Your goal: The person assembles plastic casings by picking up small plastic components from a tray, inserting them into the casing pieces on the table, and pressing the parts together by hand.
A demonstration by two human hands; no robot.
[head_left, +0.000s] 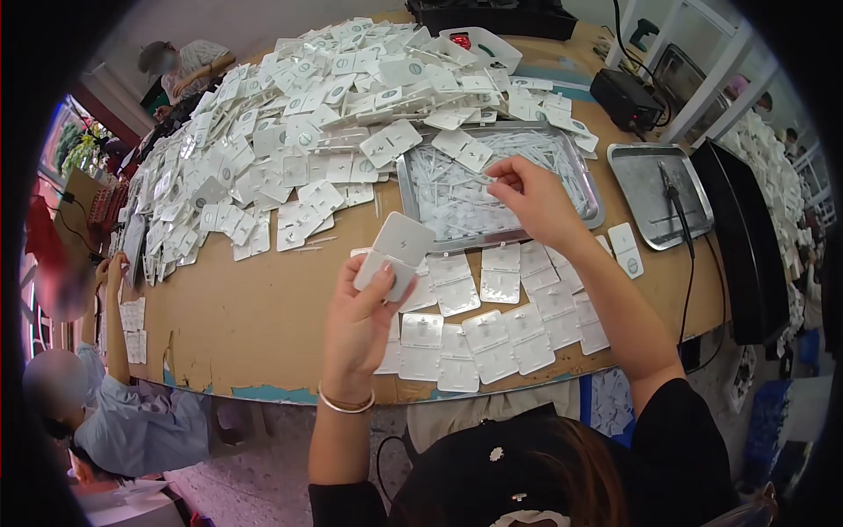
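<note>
My left hand (373,303) holds a white hinged plastic piece (403,239) upright, thumb across its lower panel; the upper panel carries a small dark bolt mark. Over the metal tray (603,211) my right hand (518,189) is closed, thumb and fingertips pinched together; whatever lies between them is too small to make out. Thin white strips (448,198) fill that tray. Two white pieces overlap its back left edge. Rows of opened white pieces (457,285) lie between the tray and the table's front edge.
A large heap of white pieces (290,123) covers the back left. At right are a second metal tray (650,230) with a soldering-iron-like tool (672,189), its cable, and a black box (625,97). Other people sit at the left side. A white bin (492,48) stands at the back.
</note>
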